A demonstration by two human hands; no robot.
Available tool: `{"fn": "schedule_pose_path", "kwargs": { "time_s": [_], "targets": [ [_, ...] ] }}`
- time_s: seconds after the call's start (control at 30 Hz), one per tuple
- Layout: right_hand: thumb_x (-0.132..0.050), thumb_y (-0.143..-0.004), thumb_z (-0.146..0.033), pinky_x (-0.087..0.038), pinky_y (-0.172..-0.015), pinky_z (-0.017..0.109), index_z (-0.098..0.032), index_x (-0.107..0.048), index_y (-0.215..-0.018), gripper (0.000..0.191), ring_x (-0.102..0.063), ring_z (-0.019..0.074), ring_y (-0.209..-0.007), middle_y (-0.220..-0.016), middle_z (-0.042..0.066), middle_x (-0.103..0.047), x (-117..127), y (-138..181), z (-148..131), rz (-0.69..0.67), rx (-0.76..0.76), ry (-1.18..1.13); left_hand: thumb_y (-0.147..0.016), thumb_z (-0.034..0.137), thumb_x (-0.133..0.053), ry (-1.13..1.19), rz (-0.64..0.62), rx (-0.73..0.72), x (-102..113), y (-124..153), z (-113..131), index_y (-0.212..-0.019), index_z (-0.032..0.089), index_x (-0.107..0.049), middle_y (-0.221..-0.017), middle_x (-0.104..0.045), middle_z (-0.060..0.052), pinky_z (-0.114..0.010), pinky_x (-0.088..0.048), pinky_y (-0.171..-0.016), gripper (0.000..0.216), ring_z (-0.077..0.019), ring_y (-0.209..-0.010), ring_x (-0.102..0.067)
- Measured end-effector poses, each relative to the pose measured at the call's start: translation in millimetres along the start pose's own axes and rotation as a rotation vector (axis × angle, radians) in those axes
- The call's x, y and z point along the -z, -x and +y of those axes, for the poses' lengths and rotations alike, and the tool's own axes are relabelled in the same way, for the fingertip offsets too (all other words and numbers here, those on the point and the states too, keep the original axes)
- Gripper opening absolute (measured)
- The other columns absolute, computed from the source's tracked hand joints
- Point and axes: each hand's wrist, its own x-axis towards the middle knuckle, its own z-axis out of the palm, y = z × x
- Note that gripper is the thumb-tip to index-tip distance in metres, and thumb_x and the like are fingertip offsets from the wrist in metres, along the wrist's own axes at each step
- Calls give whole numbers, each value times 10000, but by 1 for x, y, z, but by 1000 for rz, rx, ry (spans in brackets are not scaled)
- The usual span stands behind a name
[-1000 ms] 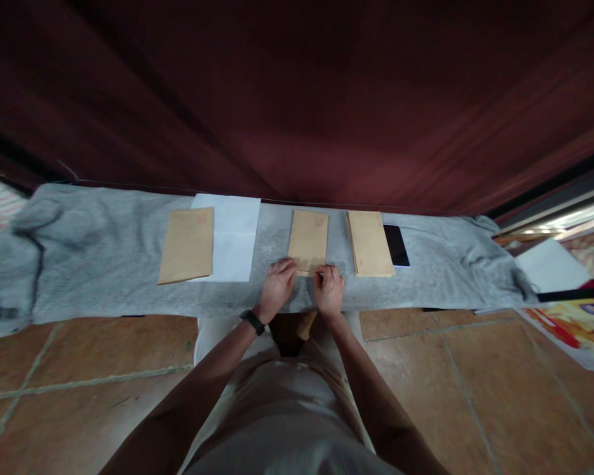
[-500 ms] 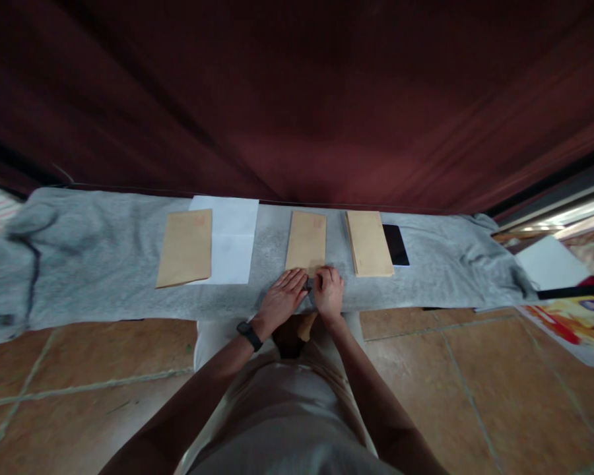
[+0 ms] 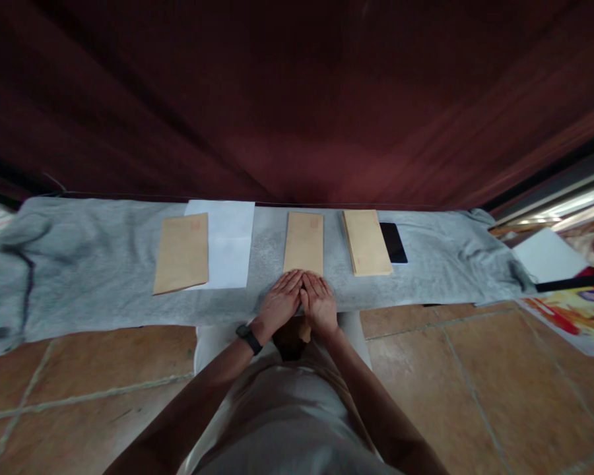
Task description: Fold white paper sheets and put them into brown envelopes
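Note:
A brown envelope lies upright in the middle of a grey cloth. My left hand and my right hand lie flat side by side on its near end, fingers stretched out and touching at the tips. Neither hand holds anything. A black watch sits on my left wrist. To the right lies a stack of brown envelopes. Another brown envelope rests at the left, partly over a white sheet.
A black phone lies right of the envelope stack. A dark red curtain hangs behind the cloth. White paper and a colourful printed sheet lie at the far right. Brown floor tiles run along the cloth's near edge.
Both hands went from pinching the envelope's near edge to lying flat on it. The left hand flattened first, then the right. The hands drew together.

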Motion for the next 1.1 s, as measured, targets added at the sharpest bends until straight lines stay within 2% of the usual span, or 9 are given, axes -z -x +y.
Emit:
{"fn": "schedule_pose_path", "kwargs": {
  "time_s": [0.23,0.63,0.9,1.1],
  "targets": [
    [-388,-1074,-319,-346,-1215,439,-117,-539,-1461,463,-515,238,-1395,-1479,137,-577,2,1,-1,-5,-27,49,-974,185,-434,-8,19,57,1,2,4,-1475,77,-507,-1535,-511,-147,-409,-338,-1240,518,-242,-1457,-444],
    [-387,-1074,-295,-304,-1221,434,-134,-534,-1465,447,-505,232,-1405,-1508,119,-549,5,7,5,23,-48,113,-1013,268,-414,-40,70,187,3,13,7,-1456,50,-526,-1545,-484,-172,-454,-298,-1255,506,-270,-1483,-400],
    [-418,-1063,-288,-259,-1229,484,-199,-573,-1432,410,-509,243,-1387,-1505,103,-557,7,4,2,11,-70,136,-1010,196,-359,-47,12,106,2,2,12,-1492,55,-477,-1561,-474,-155,-426,-287,-1263,516,-237,-1495,-382],
    [-423,-1060,-292,-258,-1228,477,-218,-558,-1446,416,-515,237,-1372,-1507,99,-555,10,1,-2,-19,-84,137,-1004,186,-366,-43,-1,108,0,-2,13,-1496,57,-473,-1574,-452,-161,-415,-308,-1255,520,-236,-1495,-381]
  ]
}}
